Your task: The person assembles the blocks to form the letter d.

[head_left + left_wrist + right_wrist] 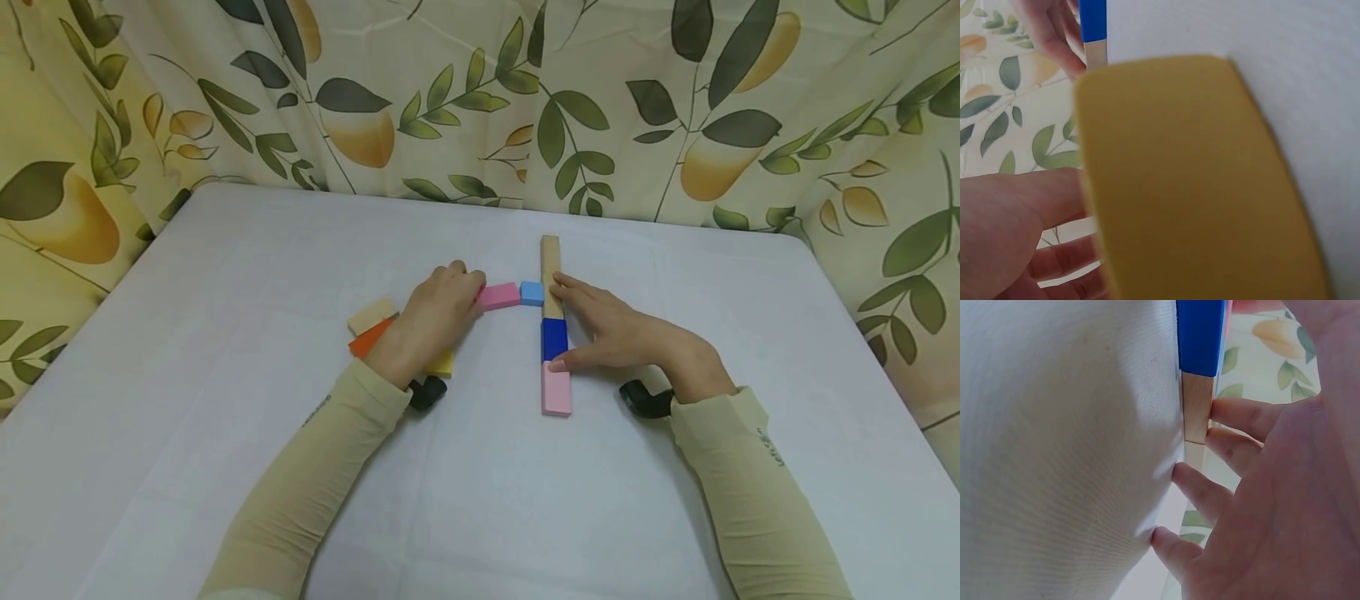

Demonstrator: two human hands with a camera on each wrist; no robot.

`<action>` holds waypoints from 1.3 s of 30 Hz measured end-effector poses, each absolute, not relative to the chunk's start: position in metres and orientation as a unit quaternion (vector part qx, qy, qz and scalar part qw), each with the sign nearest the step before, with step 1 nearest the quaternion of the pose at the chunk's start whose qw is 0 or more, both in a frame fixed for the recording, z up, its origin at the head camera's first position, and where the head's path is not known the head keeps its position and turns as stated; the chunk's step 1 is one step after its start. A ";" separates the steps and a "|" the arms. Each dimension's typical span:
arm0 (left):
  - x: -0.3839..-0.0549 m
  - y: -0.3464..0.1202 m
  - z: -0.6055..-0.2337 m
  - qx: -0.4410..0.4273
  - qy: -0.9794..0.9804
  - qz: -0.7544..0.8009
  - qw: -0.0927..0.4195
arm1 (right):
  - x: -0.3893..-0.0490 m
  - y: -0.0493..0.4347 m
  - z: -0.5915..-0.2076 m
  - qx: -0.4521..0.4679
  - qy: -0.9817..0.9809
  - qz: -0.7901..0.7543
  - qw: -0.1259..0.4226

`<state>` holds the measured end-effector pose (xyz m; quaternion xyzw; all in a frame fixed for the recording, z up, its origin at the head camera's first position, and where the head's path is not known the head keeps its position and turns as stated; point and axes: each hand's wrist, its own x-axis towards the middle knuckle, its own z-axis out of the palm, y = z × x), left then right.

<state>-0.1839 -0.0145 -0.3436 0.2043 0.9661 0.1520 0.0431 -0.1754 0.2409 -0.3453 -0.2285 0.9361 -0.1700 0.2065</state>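
Observation:
In the head view, a straight column of blocks runs front to back: natural wood blocks (551, 254) at the far end, then a dark blue block (554, 340) and a light pink block (557, 392). From its left side a small light blue block (532, 293) and a deeper pink block (500, 296) extend in a line. My left hand (438, 308) pinches the left end of that pink block. My right hand (615, 329) lies along the column's right side, fingers spread, fingertips against a wood block and thumb at the light pink one.
Beneath and beside my left wrist lie a wood block (372, 317), an orange block (369, 337) and a yellow block (441, 364). The yellow one looms large in the left wrist view. A white cloth covers the table (480, 500), and a leaf-patterned curtain (465, 108) hangs behind.

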 end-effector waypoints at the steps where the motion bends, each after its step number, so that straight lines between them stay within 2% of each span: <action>1: -0.184 -0.014 -0.343 0.205 0.966 0.152 0.049 | -0.175 0.241 -0.345 -0.228 0.936 -0.171 0.207; 5: -0.185 -0.014 -0.343 0.204 0.965 0.151 0.061 | -0.175 0.241 -0.344 -0.229 0.936 -0.170 0.208; 12: -0.185 -0.017 -0.342 0.207 0.964 0.157 0.051 | -0.176 0.240 -0.344 -0.229 0.936 -0.167 0.208; 20: -0.188 -0.027 -0.334 0.186 0.951 0.208 0.133 | -0.177 0.240 -0.344 -0.230 0.937 -0.164 0.206; 24: -0.187 -0.033 -0.330 0.199 0.946 0.204 0.153 | -0.176 0.241 -0.345 -0.231 0.937 -0.167 0.203; 39: -0.186 -0.035 -0.329 0.210 0.939 0.220 0.159 | -0.176 0.242 -0.347 -0.230 0.938 -0.166 0.200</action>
